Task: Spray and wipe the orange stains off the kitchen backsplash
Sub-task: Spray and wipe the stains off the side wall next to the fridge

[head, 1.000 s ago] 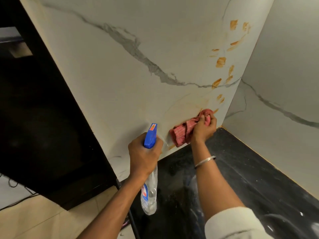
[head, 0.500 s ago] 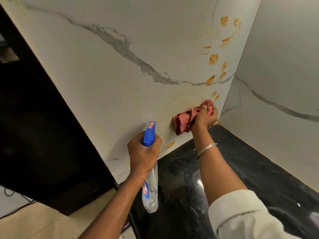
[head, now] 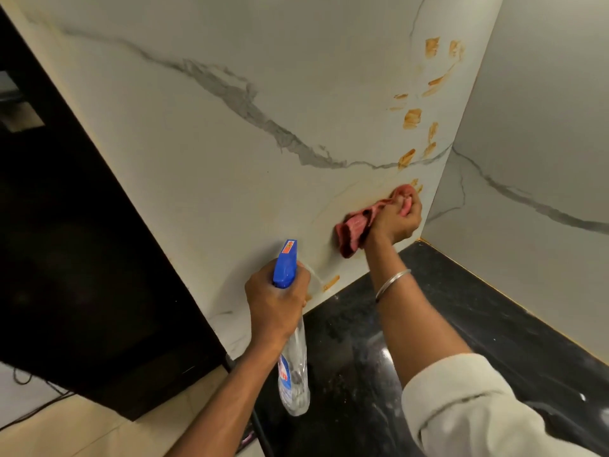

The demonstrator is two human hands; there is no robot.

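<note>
Pink cloth (head: 354,230), gripped in the right hand (head: 393,219), is scrubbing the backsplash (head: 230,159); pressing firmly toward one-o'clock orange stains (head: 412,118) looks wise, left hand (head: 273,305) clutching spray bottle (head: 293,384)

Above and left of the red cloth (head: 354,230) the marble backsplash (head: 214,153) lies open; right of it a side wall (head: 543,127) blocks passage, below it a black counter (head: 445,324).
</note>
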